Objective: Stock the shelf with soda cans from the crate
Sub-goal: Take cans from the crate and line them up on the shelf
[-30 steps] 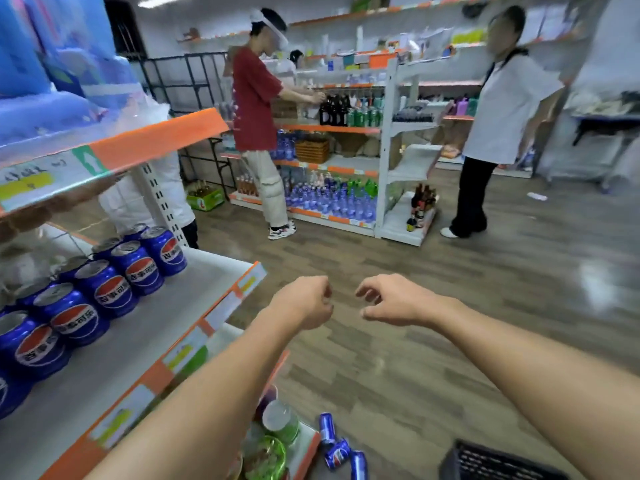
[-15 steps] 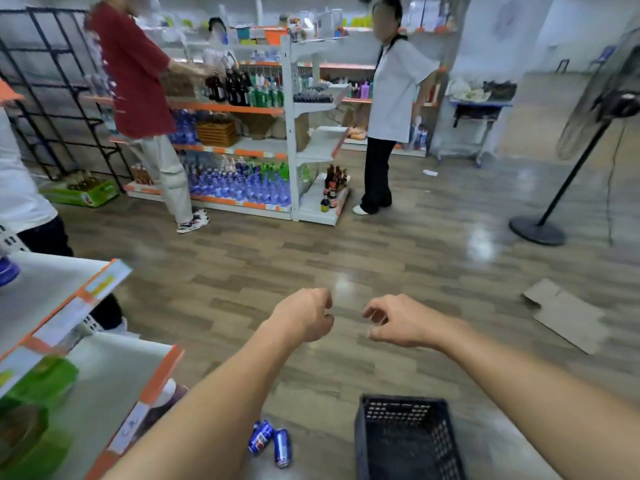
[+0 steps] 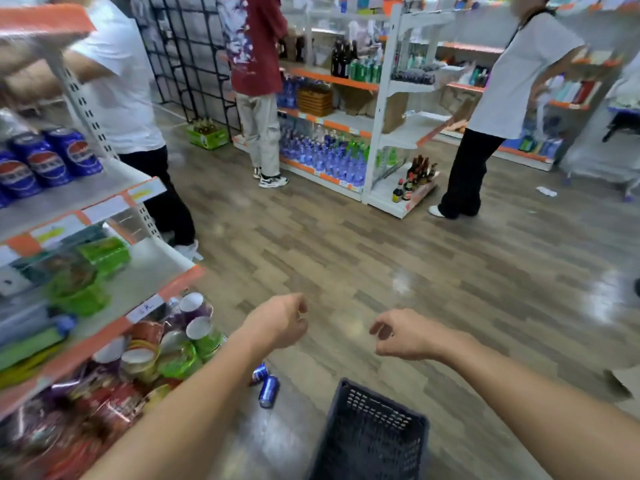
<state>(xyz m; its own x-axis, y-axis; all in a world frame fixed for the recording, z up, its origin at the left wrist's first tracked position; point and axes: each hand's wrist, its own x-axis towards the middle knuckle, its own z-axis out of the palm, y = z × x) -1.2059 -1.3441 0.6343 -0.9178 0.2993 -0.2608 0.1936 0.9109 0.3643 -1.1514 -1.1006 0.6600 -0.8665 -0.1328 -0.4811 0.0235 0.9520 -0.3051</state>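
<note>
Since half a second ago the view has swung back left, bringing the shelf point(image 3: 79, 199) and its row of blue soda cans point(image 3: 45, 161) into sight again, while the crate point(image 3: 374, 434) sits lower right on the floor. Both hands hover over the wood floor point(image 3: 381, 244), empty: the left hand point(image 3: 277, 327) loosely curled into a fist, the right hand point(image 3: 405, 336) half open with fingers bent downward. Two loose cans point(image 3: 269, 390) lie on the floor just left of the crate, beside the shelf's base. Whether the crate holds any cans is hard to tell through the blur.
</note>
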